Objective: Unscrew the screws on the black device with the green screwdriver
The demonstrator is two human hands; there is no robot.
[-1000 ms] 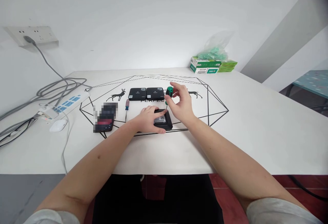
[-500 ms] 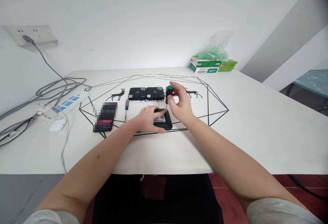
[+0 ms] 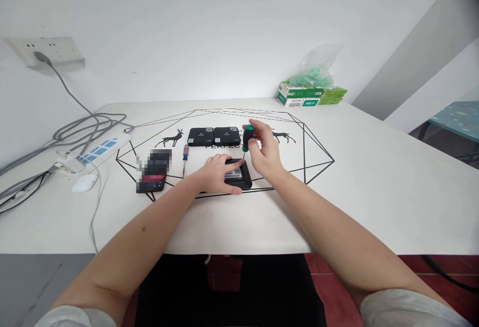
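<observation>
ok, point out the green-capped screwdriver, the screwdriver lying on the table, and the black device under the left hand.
Green-capped screwdriver (image 3: pixel 247 138): head view, black part of its handle.
Lying screwdriver (image 3: pixel 185 154): head view, its handle.
Black device (image 3: pixel 244 174): head view, bare casing toward its right side.

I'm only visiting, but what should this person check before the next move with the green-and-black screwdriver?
1. Left hand on the black box: ok, resting over it.
2. Right hand holding the green-and-black screwdriver: ok.
3. Screwdriver tip seated in something: cannot tell, too small to see.
4. Left index fingertip well away from the shaft: not ok, it looks very close.
5. Spare screwdriver apart from both hands: ok.
6. Phone apart from the black box: ok.
</observation>
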